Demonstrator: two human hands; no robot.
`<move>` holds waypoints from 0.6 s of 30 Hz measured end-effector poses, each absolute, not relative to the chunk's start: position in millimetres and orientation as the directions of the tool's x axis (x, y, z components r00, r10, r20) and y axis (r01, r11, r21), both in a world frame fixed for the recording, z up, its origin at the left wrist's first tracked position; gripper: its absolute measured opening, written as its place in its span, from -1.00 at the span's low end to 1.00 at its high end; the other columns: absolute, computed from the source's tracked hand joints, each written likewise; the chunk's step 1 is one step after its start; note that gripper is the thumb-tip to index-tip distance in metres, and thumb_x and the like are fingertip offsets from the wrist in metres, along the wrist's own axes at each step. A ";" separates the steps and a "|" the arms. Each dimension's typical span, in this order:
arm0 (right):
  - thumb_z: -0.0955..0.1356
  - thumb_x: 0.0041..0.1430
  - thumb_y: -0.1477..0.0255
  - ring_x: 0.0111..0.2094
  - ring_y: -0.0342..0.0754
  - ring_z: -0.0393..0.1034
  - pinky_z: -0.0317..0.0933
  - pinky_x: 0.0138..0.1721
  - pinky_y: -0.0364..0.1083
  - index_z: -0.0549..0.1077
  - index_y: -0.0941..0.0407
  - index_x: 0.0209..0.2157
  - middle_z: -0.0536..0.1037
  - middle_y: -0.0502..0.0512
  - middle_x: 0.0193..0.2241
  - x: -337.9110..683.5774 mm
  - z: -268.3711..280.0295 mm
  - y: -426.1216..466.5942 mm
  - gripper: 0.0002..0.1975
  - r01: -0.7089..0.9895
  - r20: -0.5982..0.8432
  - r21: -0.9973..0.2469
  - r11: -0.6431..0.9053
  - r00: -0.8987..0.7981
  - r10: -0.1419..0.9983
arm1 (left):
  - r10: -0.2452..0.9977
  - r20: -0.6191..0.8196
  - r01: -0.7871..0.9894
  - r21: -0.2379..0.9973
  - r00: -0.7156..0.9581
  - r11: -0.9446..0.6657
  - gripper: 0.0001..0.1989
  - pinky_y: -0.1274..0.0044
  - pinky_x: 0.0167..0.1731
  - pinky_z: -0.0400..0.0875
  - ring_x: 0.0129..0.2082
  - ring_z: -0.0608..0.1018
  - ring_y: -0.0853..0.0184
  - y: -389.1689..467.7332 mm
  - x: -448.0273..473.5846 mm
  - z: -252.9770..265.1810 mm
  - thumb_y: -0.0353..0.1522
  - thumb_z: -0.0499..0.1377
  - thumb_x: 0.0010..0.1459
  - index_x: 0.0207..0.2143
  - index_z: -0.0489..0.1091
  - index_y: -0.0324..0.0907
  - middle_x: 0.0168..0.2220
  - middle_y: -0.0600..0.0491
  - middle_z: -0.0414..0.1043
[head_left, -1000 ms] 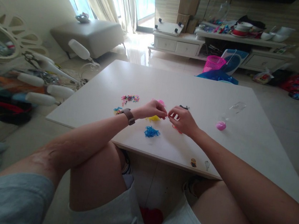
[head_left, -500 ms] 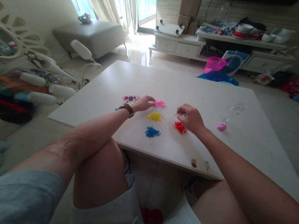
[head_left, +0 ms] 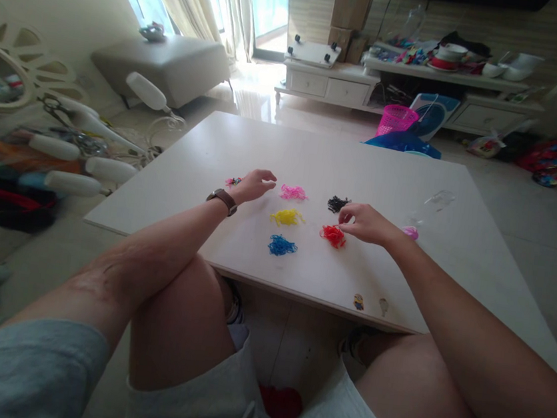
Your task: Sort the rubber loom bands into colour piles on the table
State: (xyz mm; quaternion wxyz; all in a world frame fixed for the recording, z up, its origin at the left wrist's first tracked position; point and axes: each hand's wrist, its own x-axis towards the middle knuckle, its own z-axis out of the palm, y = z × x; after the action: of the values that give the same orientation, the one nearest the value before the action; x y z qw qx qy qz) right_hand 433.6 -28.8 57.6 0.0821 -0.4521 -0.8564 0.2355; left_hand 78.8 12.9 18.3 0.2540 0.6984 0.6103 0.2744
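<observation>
My left hand (head_left: 255, 186), with a dark watch on its wrist, hovers left of a pile of pink rubber bands (head_left: 293, 192). Its fingers are apart, and nothing shows in them. Partly behind it lies a pile of mixed-colour bands (head_left: 232, 181). At the pile of red rubber bands (head_left: 331, 236), my right hand (head_left: 365, 223) has thumb and forefinger bent together at the top, with a bit of red at the tips. Black bands (head_left: 338, 204) lie just beyond it. Yellow bands (head_left: 286, 217) and blue bands (head_left: 282, 245) form separate heaps between my arms.
On the white table (head_left: 402, 183), a Minion figure (head_left: 358, 302) and a small pale charm (head_left: 383, 307) lie near the front edge. A pink round object (head_left: 410, 233) and a clear plastic piece (head_left: 440, 200) are at the right. A pink basket (head_left: 398, 120) stands beyond the table.
My right hand has moved from above the black pile down to the red one, uncovering the black bands. My left hand has drawn back leftward from the pink pile.
</observation>
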 end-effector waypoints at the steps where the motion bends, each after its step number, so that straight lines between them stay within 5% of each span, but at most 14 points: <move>1: 0.39 0.01 0.46 -0.28 -0.02 0.46 0.25 -0.25 -0.12 0.53 0.11 -0.44 0.58 0.09 -0.34 437.4 58.6 -28.0 -0.95 0.741 -0.130 -0.481 0.469 -0.589 0.797 | 0.995 0.078 0.707 0.700 0.068 -0.103 -0.69 0.42 -0.04 0.42 -0.11 0.57 0.20 13.8 73.7 19.0 -0.29 0.22 0.12 -0.12 0.58 -0.21 -0.08 -0.07 0.60; 8: 0.42 0.01 0.41 -0.27 0.00 0.48 0.27 -0.27 -0.12 0.56 0.08 -0.41 0.63 0.06 -0.32 449.5 54.4 -24.1 -0.93 0.815 -0.402 -0.450 0.365 -0.550 0.732 | 0.951 0.171 0.600 0.799 -0.258 0.019 -0.72 0.51 -0.28 0.42 -0.31 0.52 0.30 20.7 39.0 31.8 -0.39 0.19 0.01 -0.21 0.59 -0.25 -0.29 -0.04 0.58; 13: 0.40 0.05 0.41 -0.24 0.00 0.49 0.31 -0.22 -0.12 0.59 0.10 -0.33 0.60 0.12 -0.23 449.8 46.3 -19.9 -0.86 0.830 -0.277 -0.410 0.377 -0.507 0.816 | 0.893 0.216 0.535 0.844 -0.396 0.033 -0.77 0.54 -0.36 0.40 -0.39 0.49 0.34 20.3 11.7 25.8 -0.42 0.19 -0.05 -0.31 0.58 -0.24 -0.37 -0.02 0.56; 18: 0.37 0.10 0.40 -0.23 -0.02 0.49 0.32 -0.15 -0.11 0.59 0.11 -0.32 0.55 0.15 -0.17 447.7 47.8 -20.4 -0.85 0.813 -0.166 -0.414 0.410 -0.510 0.844 | 0.930 0.135 0.507 0.860 -0.343 0.062 -0.78 0.52 -0.40 0.40 -0.47 0.49 0.35 7.4 -9.0 24.2 -0.38 0.27 -0.12 -0.35 0.60 -0.24 -0.46 -0.01 0.53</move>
State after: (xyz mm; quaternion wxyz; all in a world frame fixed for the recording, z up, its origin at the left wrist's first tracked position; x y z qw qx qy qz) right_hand 447.7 -20.4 47.8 0.0344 -0.4938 -0.8388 0.2267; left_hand -9.0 7.4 24.2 0.2382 0.5214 0.6887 0.4440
